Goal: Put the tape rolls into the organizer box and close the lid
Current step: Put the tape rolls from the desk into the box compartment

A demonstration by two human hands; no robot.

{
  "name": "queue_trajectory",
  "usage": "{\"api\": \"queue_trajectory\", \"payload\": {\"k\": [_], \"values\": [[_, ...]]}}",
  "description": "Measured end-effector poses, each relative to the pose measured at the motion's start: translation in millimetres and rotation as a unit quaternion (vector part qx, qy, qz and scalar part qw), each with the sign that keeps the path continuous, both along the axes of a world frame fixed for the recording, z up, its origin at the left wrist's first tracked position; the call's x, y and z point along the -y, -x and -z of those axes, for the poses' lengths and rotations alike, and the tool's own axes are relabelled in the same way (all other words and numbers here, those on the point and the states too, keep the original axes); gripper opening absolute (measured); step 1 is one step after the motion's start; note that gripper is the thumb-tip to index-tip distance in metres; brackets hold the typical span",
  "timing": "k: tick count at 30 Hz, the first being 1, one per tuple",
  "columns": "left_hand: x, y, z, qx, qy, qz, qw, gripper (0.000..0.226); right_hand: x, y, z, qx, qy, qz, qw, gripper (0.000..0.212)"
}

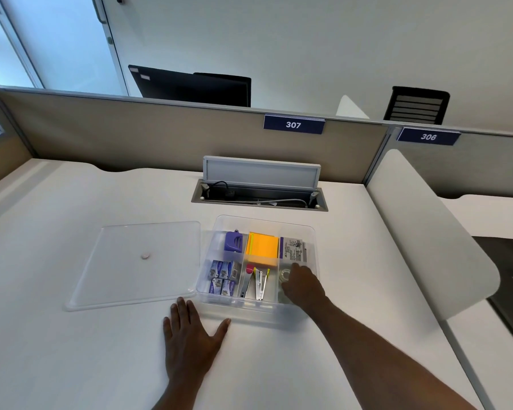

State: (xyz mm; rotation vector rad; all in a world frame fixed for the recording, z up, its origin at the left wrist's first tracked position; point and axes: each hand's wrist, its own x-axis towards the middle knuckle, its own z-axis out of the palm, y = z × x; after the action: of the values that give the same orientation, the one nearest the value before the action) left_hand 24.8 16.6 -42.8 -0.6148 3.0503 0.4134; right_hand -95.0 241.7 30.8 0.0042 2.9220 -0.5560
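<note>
A clear plastic organizer box [216, 298] stands on the white desk, divided into compartments. In its front right compartment lies a clear tape roll [285, 274]. My right hand [304, 287] reaches into that compartment, fingers curled over the spot just in front of the roll; what is under the palm is hidden. The clear lid [137, 263] lies flat on the desk, left of the box. My left hand [190, 335] rests flat on the desk in front of the box's left corner, fingers spread.
Other compartments hold a purple stapler-like item [233, 241], orange sticky notes [263, 247], staple boxes [222, 276], a staple remover [261, 284] and a printed packet [293, 250]. An open cable tray [259, 199] sits behind the box. A white divider panel [427, 232] rises on the right.
</note>
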Motion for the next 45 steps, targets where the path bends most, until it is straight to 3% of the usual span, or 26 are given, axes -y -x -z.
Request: {"api": "queue_trajectory", "payload": {"k": [6, 10, 14, 23, 36, 42, 45], "values": [[-0.5, -0.9, -2.7, -0.001, -0.011, 0.003, 1.000, 0.120, -6.8, -7.1, 0.6, -0.018, -0.008, -0.005, 1.000, 0.027], [-0.2, -0.9, -2.4, 0.006, -0.008, 0.002, 1.000, 0.119, -7.0, -8.1, -3.1, -0.030, -0.086, -0.029, 0.995, 0.025], [-0.6, -1.1, -3.1, 0.002, -0.008, 0.002, 1.000, 0.118, 0.3, -4.2, -15.1, 0.010, -0.165, -0.045, 0.985, 0.027], [-1.1, -0.8, -4.4, 0.000, -0.017, 0.003, 1.000, 0.121, -1.2, -1.6, -14.9, 0.097, -0.181, -0.071, 0.976, 0.034], [-0.2, -1.0, -1.5, 0.011, -0.006, 0.001, 1.000, 0.114, 3.0, -0.3, -20.7, 0.132, -0.072, -0.015, 0.989, 0.051], [-0.9, -1.7, -3.8, 0.003, -0.009, 0.005, 1.000, 0.118, 6.0, -3.5, -15.7, 0.142, 0.002, 0.009, 0.990, 0.042], [-0.6, -1.9, -5.1, 0.002, -0.010, 0.006, 1.000, 0.119, 6.2, -1.9, -17.6, 0.158, 0.029, 0.034, 0.986, 0.047]]}}
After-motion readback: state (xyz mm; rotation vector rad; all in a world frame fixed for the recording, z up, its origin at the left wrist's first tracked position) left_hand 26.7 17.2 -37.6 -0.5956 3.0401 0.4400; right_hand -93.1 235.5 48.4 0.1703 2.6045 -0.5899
